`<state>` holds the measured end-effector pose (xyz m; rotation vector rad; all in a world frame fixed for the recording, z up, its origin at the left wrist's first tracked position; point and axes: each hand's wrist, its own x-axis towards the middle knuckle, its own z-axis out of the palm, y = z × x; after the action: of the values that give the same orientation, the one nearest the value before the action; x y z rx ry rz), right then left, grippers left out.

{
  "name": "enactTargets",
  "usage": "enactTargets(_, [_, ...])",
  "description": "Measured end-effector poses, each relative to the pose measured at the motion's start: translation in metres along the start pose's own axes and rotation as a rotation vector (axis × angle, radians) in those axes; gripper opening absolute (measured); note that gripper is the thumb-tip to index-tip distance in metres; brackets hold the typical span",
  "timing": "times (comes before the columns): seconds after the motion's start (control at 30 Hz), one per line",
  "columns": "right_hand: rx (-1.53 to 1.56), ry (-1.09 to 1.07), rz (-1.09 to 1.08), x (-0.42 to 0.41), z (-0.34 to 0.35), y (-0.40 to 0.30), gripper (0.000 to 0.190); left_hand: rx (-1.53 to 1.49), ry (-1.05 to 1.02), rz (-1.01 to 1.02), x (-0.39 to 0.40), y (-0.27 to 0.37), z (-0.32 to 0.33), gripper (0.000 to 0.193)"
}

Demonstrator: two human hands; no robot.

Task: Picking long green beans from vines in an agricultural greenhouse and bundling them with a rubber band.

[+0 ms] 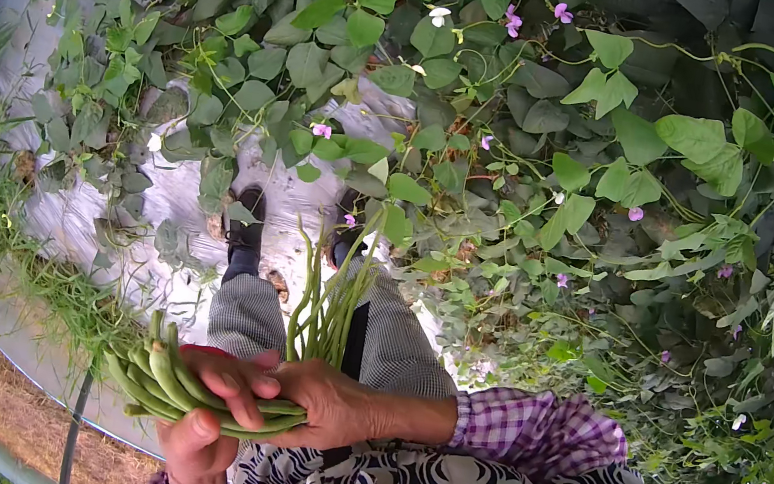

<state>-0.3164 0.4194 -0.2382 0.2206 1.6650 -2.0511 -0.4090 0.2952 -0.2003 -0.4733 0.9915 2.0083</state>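
Note:
A bunch of long green bean pods lies across both hands in front of my body. My left hand grips the bunch near its left end, with thumb and fingers around the pods. My right hand closes on the same bunch just to the right, touching the left hand's fingertips. Thin pod ends rise from behind the right hand, in front of my checked trousers. The palm of the right hand is hidden.
Leafy bean vines with purple and white flowers spread ahead and to the right. Pale plastic sheeting covers ground around my shoes. Grass edges the left side, beside a dark pole and a strip of dry ground.

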Motion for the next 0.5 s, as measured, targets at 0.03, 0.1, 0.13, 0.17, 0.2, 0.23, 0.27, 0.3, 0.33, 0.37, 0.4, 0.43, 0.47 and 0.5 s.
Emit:
enactTargets(0.03, [0.061, -0.045, -0.016, 0.000, -0.001, 0.007, 0.032, 0.173, -0.156, 0.041, 0.005, -0.004, -0.008, 0.033])
enactTargets(0.1, [0.173, -0.057, 0.006, 0.000, 0.002, 0.022, 0.031, 0.229, -0.192, 0.026, 0.010, -0.013, -0.015, 0.039])
enactTargets(0.13, [0.163, -0.056, -0.033, 0.000, 0.006, 0.034, 0.032, 0.226, -0.209, 0.021, 0.012, -0.022, -0.019, 0.038])
enactTargets(0.17, [0.153, -0.055, -0.072, -0.002, 0.005, 0.044, 0.033, 0.223, -0.228, 0.014, 0.014, -0.031, -0.022, 0.037])
enactTargets(0.2, [0.348, 0.046, 0.025, 0.003, -0.006, 0.027, 0.035, 0.213, -0.224, 0.008, 0.015, -0.037, -0.027, 0.037])
enactTargets(0.23, [0.347, 0.050, 0.038, 0.003, -0.014, 0.035, 0.035, 0.156, -0.160, -0.092, 0.016, -0.042, -0.033, 0.036])
enactTargets(0.27, [0.306, -0.135, 0.121, 0.002, -0.023, 0.046, 0.038, 0.098, -0.097, -0.193, 0.020, -0.049, -0.037, 0.036])
enactTargets(0.3, [0.259, -0.312, 0.204, 0.001, -0.033, 0.054, 0.041, 0.085, -0.107, -0.203, 0.026, -0.058, -0.036, 0.036])
enactTargets(0.33, [0.041, -0.305, 0.032, 0.005, -0.050, 0.065, 0.046, 0.003, -0.031, -0.211, 0.031, -0.066, -0.037, 0.036])
enactTargets(0.37, [-0.039, -0.165, -0.009, 0.008, -0.076, 0.074, 0.045, -0.079, 0.045, -0.221, 0.035, -0.076, -0.039, 0.036])
enactTargets(0.4, [-0.117, -0.032, -0.055, 0.013, -0.111, 0.082, 0.044, -0.036, 0.101, -0.198, 0.039, -0.084, -0.040, 0.036])
enactTargets(0.43, [-0.045, 0.182, 0.157, 0.015, -0.152, 0.086, 0.033, -0.037, 0.106, -0.206, 0.043, -0.094, -0.044, 0.036])
enactTargets(0.47, [0.211, 0.583, 0.178, 0.019, -0.183, 0.103, 0.021, 0.015, 0.130, -0.240, 0.045, -0.106, -0.051, 0.036])
enactTargets(0.5, [0.330, 0.932, 0.156, 0.011, -0.230, 0.129, 0.014, 0.053, 0.135, -0.277, 0.050, -0.119, -0.055, 0.035])
